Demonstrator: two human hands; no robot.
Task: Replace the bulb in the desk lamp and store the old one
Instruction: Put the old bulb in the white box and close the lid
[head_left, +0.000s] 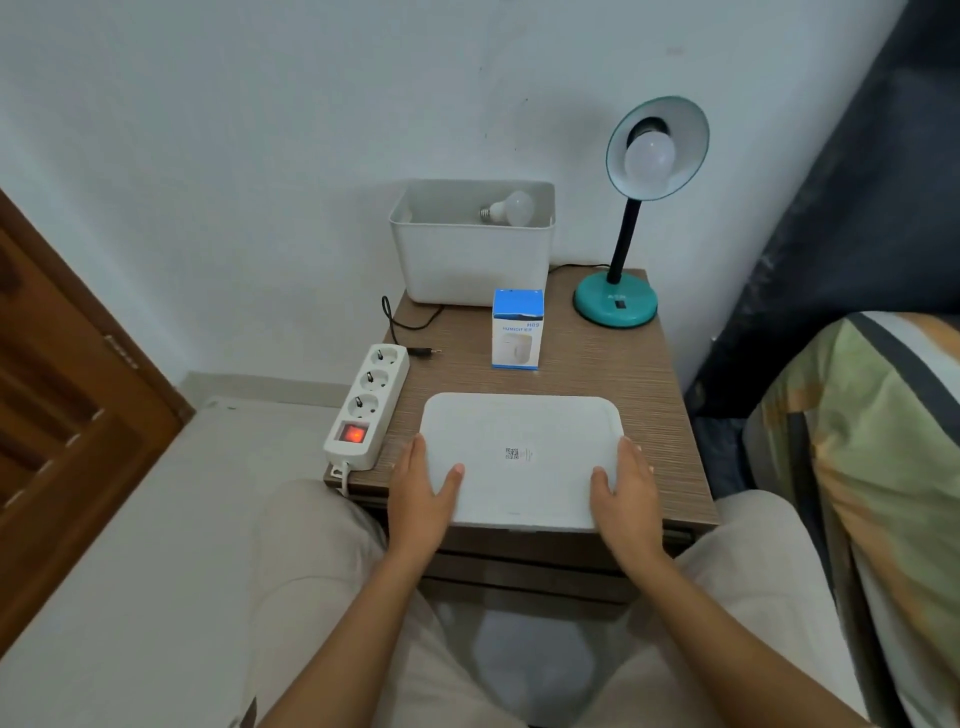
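A teal desk lamp (615, 306) stands at the back right of the bedside table, with a white bulb (649, 156) screwed into its shade. Another white bulb (506, 209) lies inside an open white storage box (467, 260) at the back of the table. The box's flat white lid (519, 431) lies at the table's front. My left hand (423, 488) grips the lid's left edge and my right hand (626, 491) grips its right edge, thumbs on top.
A blue and white humidifier carton (517, 330) stands between the lid and the box. A white power strip (366, 405) with a lit red switch lies on the table's left edge. The lamp's black plug (423, 352) lies loose. A bed (857, 467) is at right, a wooden door (67, 415) at left.
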